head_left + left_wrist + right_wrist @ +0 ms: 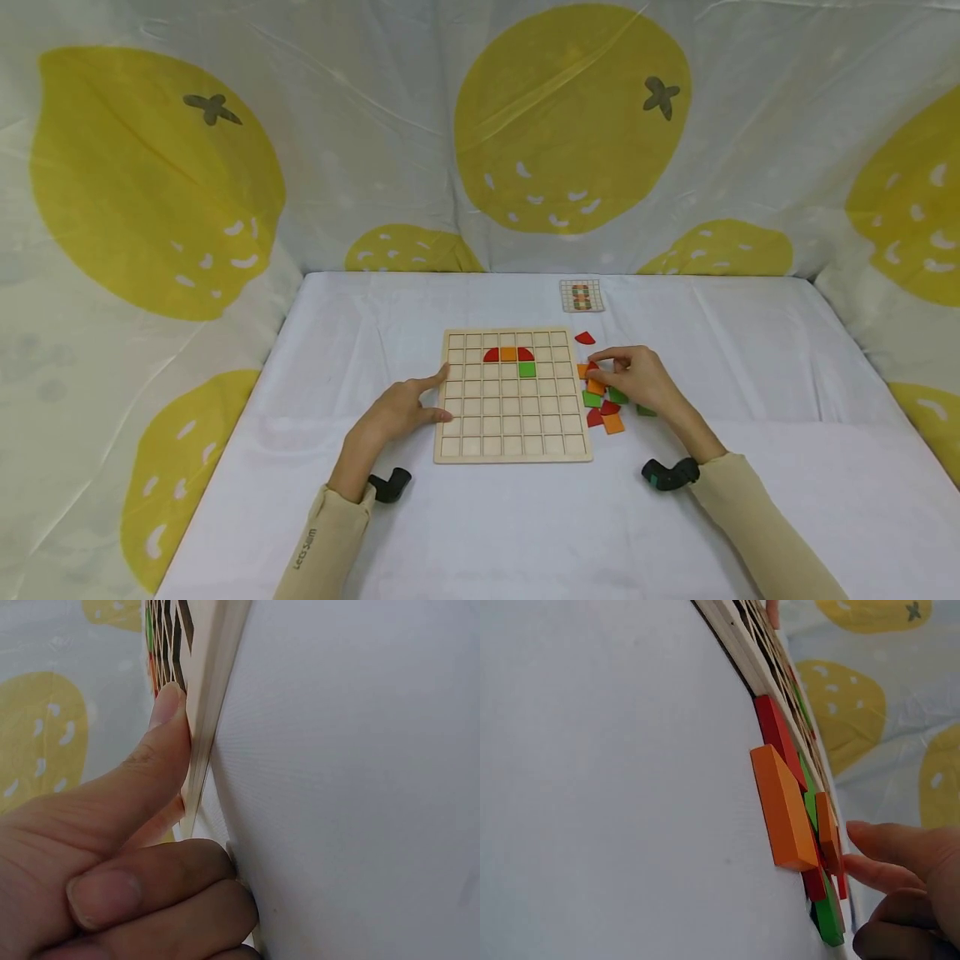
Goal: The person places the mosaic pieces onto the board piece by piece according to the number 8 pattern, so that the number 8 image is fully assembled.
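A person in beige sleeves (765,525) worked at a tabletop (480,533) spread with white cloth. A wooden grid board (512,426) lay flat near the middle. In its second row from the far edge, an orange square (508,354) sat between a left red piece (491,356) and a right red piece (526,355), each with one rounded corner; a green square (527,369) filled the cell just nearer than the right red one.

The left hand (393,412) rested at the board's left edge, thumb and index finger extended and touching it, the other fingers curled beneath the palm. The right hand (643,379) reached into a loose heap of red, orange and green pieces (613,423) beside the board's right edge. Its thumb and index fingertips met the heap around a red piece; whether they grasped it could not be told.

A lone red wedge (585,337) lay past the heap, and a small patterned card (582,296) lay farther back. Behind hung a pale curtain (375,108) printed with big yellow lemons.
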A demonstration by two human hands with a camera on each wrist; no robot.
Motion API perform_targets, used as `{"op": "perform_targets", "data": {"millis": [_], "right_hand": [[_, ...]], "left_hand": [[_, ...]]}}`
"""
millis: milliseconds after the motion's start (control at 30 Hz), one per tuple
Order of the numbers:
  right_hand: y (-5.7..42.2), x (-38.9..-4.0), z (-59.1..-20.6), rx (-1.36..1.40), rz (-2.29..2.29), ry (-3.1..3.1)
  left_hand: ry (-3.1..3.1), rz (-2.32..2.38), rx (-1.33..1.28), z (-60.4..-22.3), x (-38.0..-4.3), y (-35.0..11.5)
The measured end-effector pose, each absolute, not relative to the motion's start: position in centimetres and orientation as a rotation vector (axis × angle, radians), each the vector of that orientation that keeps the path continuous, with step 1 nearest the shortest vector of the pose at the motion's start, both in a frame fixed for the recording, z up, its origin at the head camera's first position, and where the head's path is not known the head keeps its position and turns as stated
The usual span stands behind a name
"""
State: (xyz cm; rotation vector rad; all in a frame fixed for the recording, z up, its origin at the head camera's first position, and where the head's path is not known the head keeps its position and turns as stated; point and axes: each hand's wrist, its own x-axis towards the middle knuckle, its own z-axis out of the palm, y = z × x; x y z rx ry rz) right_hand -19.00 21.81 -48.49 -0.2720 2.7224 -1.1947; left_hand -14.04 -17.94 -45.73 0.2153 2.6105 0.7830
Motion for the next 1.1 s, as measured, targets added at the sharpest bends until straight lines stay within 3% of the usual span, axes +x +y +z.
{"op": "perform_targets", "data": {"millis": [333, 1100], "right_hand": [[23.4, -19.6, -48.2, -0.413, -1.170, 2.605], [23.6, -20.3, -48.3, -0.358, -1.204, 2.508]], "left_hand": [[2.612, 0.771, 0.204, -45.8, -14.0, -18.0], [2.598, 0.803, 0.196, -45.8, -14.1, -18.1]]}}
